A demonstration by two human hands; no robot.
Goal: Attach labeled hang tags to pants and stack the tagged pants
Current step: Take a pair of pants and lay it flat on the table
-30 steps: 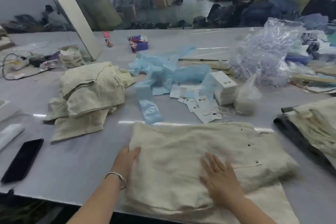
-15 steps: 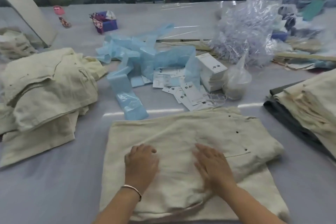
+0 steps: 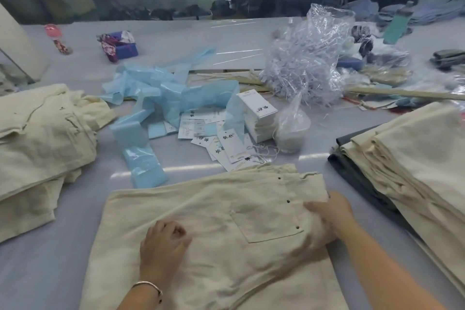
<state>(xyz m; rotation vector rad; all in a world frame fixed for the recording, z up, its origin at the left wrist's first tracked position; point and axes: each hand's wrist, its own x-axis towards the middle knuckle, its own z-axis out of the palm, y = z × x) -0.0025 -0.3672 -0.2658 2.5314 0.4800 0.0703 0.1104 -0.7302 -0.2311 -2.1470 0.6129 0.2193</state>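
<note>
Beyond the folded pants (image 3: 214, 229) on the bench (image 3: 50, 259) lie blue plastic strips (image 3: 151, 98), loose hang tags (image 3: 226, 146), one tag box stack (image 3: 259, 118) and a clear bag (image 3: 307, 58). Two cream piles flank me: left pile (image 3: 37, 138), right stack (image 3: 412, 158). My left hand (image 3: 163, 246) rests on the pants, fingers curled, holding nothing. My right hand (image 3: 332, 214) grips their right edge.
</note>
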